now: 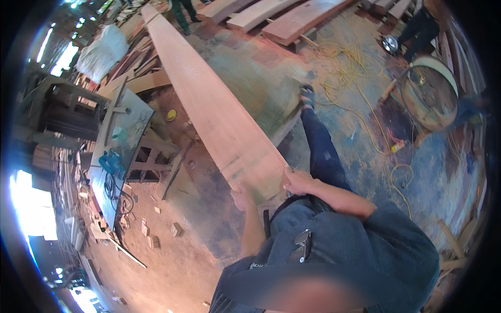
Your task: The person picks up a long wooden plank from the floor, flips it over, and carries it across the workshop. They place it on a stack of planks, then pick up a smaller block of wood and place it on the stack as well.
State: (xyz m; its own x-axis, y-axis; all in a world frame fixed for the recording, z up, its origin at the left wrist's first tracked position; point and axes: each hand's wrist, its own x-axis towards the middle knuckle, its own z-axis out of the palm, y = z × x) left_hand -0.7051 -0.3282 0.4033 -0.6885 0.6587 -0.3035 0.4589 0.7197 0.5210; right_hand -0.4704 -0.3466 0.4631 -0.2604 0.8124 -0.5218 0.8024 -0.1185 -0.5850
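Observation:
A long, wide wooden plank (pixel 209 99) stretches from my waist toward the far left. My left hand (pixel 242 197) grips the left corner of its near end, fingers hooked round the edge. On the opposite corner my right hand (pixel 298 181) is closed, with the thumb lying along the top face. The fingers under the wood are hidden. A darker band crosses the plank close to this end. Beyond its far end stand the legs of another person (pixel 182 13); whether that person touches the plank is not visible.
To the left, a workbench (pixel 133 112) carries a blue power tool (pixel 111 163). Small wood blocks (pixel 152 241) litter the floor. Thick timber slabs (pixel 300 23) lie at the back. A tangled yellow cord (pixel 344 62) and a large round drum-like object (pixel 430 94) are on the right, near another person (pixel 420 31).

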